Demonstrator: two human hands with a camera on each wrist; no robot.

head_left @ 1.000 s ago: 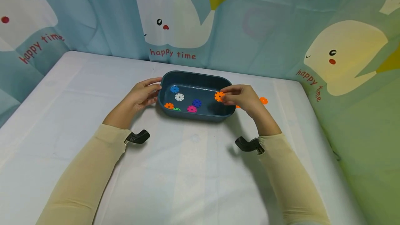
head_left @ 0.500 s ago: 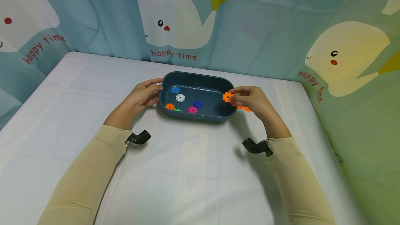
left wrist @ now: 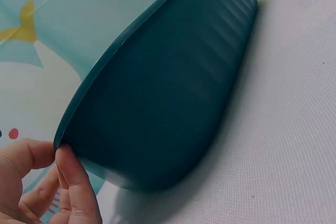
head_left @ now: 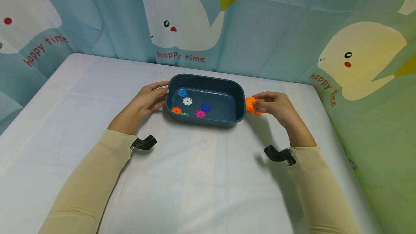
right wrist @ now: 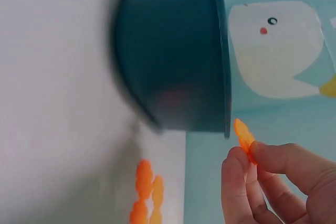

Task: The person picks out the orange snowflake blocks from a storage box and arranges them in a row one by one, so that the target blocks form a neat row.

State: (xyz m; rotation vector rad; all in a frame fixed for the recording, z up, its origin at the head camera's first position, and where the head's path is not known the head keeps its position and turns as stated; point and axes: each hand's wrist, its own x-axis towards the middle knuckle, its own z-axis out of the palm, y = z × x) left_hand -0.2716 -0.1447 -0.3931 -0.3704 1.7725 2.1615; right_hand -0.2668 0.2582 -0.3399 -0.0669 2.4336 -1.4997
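Note:
A dark teal oblong plastic basin stands near the table's back edge. My left hand pinches its left rim between thumb and finger, as the left wrist view shows of the fingers. Just outside the basin's right end, my right hand pinches an orange notched plastic disc between thumb and fingertips, held up at rim height. Inside the basin lie a light blue disc, a white disc, a dark blue disc, a pink disc, an orange disc and part of a green one.
Joined orange discs lie on the white-covered table to the right of the basin, partly behind my right hand in the head view. A whale-print curtain hangs close behind the table and along its right side.
My right hand has moved right with the orange disc, from over the basin's inside to beyond its right rim. My left hand stays at the left rim; the discs inside lie as before.

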